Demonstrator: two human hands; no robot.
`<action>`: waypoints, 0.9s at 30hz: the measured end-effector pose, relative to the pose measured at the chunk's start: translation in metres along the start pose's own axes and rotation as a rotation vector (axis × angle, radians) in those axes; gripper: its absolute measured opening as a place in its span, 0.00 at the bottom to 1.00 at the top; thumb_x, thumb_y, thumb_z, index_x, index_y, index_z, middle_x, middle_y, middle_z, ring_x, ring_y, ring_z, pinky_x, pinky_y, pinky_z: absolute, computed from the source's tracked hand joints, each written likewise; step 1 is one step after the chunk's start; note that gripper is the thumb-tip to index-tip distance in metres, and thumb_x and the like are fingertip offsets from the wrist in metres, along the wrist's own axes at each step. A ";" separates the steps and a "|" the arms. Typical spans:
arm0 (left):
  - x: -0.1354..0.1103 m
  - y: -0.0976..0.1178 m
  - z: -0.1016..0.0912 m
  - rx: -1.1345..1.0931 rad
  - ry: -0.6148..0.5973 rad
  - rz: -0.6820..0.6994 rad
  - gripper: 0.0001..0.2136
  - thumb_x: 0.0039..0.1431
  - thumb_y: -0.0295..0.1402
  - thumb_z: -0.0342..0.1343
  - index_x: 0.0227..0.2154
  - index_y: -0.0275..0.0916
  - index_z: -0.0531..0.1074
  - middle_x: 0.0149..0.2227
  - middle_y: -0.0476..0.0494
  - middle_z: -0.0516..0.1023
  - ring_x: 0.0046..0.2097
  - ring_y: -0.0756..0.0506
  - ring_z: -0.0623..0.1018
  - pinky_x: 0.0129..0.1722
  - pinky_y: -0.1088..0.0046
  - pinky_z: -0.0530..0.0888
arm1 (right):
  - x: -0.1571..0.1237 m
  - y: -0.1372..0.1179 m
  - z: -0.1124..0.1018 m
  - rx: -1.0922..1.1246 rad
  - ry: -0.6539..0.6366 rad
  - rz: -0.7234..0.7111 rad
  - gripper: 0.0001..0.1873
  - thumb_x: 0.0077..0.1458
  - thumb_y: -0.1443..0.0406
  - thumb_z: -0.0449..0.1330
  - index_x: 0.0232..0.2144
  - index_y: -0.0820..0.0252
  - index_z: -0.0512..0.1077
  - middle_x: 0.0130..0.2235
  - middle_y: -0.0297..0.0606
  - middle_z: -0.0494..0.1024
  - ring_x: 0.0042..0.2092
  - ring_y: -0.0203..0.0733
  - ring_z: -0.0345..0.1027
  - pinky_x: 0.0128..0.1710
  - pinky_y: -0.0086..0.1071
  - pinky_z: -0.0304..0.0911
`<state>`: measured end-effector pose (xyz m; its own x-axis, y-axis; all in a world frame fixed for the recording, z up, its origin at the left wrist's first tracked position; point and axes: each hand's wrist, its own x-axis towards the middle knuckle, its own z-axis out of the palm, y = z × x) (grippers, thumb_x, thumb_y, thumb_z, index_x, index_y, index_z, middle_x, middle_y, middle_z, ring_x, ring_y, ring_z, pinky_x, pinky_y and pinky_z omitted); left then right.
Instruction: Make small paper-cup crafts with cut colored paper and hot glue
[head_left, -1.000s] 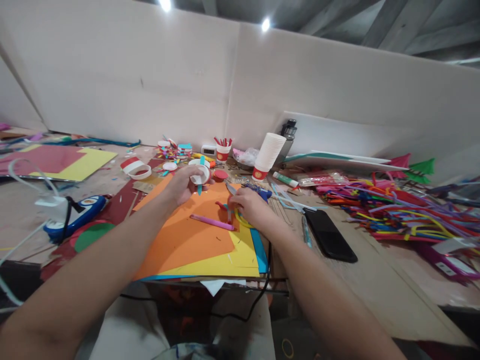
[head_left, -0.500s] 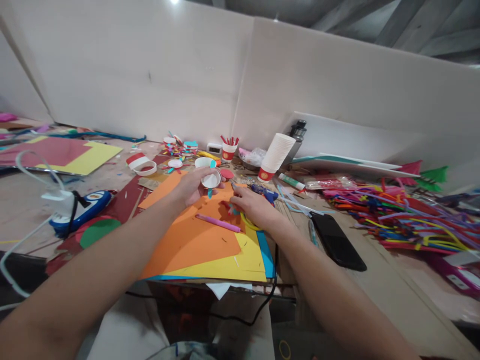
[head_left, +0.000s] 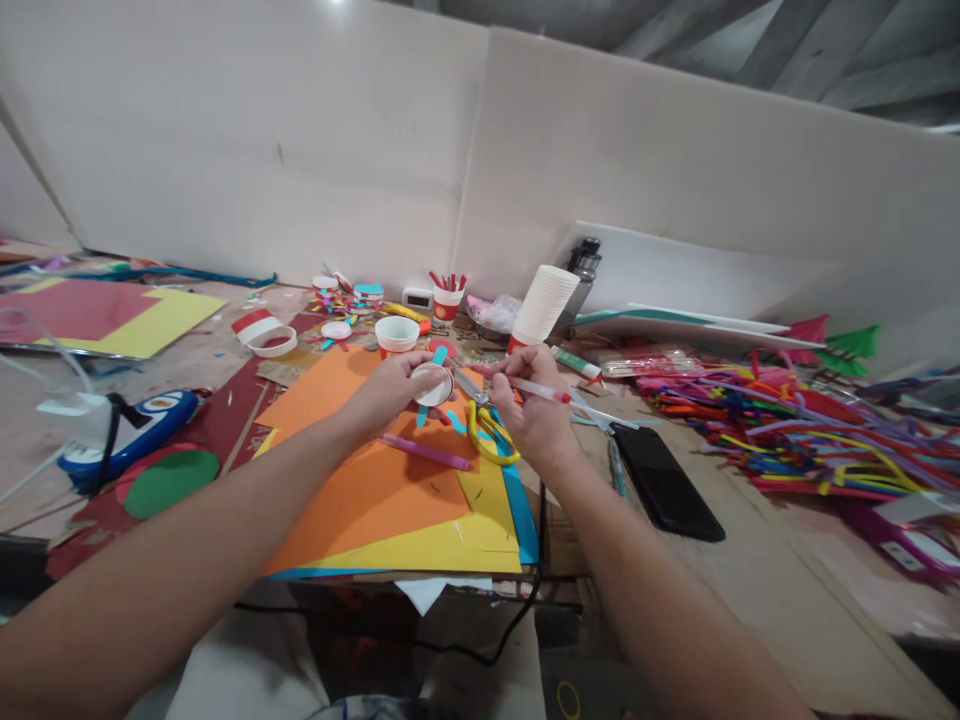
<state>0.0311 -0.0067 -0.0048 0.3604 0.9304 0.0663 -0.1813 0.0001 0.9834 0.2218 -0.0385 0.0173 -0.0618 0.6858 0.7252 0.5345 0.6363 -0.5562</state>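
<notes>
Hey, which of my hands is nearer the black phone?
Right: the right hand is left of the far end of the black phone; the left hand is farther left.

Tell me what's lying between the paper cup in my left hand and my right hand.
The head view shows yellow-handled scissors between the paper cup and right hand.
</notes>
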 end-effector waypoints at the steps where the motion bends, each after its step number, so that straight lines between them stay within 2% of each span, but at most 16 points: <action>1: -0.001 0.000 0.002 -0.010 -0.006 -0.007 0.16 0.51 0.40 0.64 0.39 0.36 0.72 0.36 0.40 0.79 0.34 0.45 0.79 0.25 0.72 0.78 | -0.002 -0.002 0.001 0.041 -0.019 0.007 0.04 0.57 0.65 0.54 0.32 0.55 0.60 0.28 0.31 0.69 0.28 0.35 0.65 0.28 0.29 0.62; 2: -0.003 0.000 0.005 -0.016 -0.004 -0.013 0.16 0.51 0.40 0.64 0.39 0.36 0.72 0.37 0.39 0.79 0.34 0.45 0.79 0.26 0.72 0.78 | -0.003 -0.004 0.002 0.077 -0.045 0.013 0.02 0.59 0.63 0.53 0.34 0.55 0.62 0.30 0.32 0.71 0.29 0.35 0.67 0.29 0.30 0.64; 5: -0.005 -0.001 0.009 -0.010 0.007 -0.013 0.16 0.51 0.39 0.63 0.40 0.36 0.73 0.38 0.41 0.78 0.34 0.46 0.78 0.28 0.70 0.80 | -0.006 -0.007 0.005 0.116 -0.104 0.017 0.07 0.62 0.62 0.52 0.40 0.56 0.67 0.36 0.37 0.76 0.35 0.37 0.71 0.35 0.33 0.68; 8: -0.007 -0.002 0.013 -0.002 0.020 0.005 0.14 0.51 0.39 0.62 0.39 0.37 0.73 0.35 0.44 0.76 0.33 0.48 0.76 0.28 0.69 0.80 | -0.008 -0.009 0.011 0.116 -0.094 0.027 0.06 0.59 0.62 0.57 0.39 0.57 0.69 0.38 0.37 0.77 0.38 0.38 0.72 0.39 0.34 0.69; 11: -0.009 -0.002 0.018 0.011 0.042 0.018 0.14 0.51 0.39 0.63 0.39 0.37 0.73 0.35 0.44 0.76 0.33 0.48 0.76 0.28 0.70 0.80 | -0.010 -0.009 0.015 0.122 -0.073 0.045 0.06 0.57 0.62 0.59 0.37 0.57 0.68 0.38 0.36 0.77 0.37 0.37 0.72 0.38 0.33 0.69; 16: -0.011 -0.001 0.026 0.043 0.051 0.055 0.14 0.52 0.38 0.62 0.40 0.38 0.74 0.38 0.44 0.78 0.35 0.48 0.78 0.31 0.69 0.80 | -0.014 -0.009 0.016 0.064 -0.061 0.014 0.06 0.59 0.62 0.57 0.37 0.56 0.66 0.37 0.36 0.76 0.36 0.37 0.72 0.36 0.33 0.69; 27: -0.012 -0.004 0.026 0.101 0.063 0.107 0.13 0.52 0.34 0.61 0.41 0.38 0.76 0.37 0.45 0.79 0.31 0.48 0.77 0.30 0.71 0.79 | -0.014 -0.011 0.015 -0.054 -0.076 -0.068 0.04 0.60 0.62 0.56 0.37 0.55 0.66 0.37 0.37 0.75 0.36 0.39 0.71 0.36 0.34 0.68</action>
<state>0.0517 -0.0271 -0.0048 0.2857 0.9442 0.1639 -0.1212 -0.1341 0.9835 0.2037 -0.0495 0.0074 -0.1621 0.6676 0.7267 0.5716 0.6638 -0.4823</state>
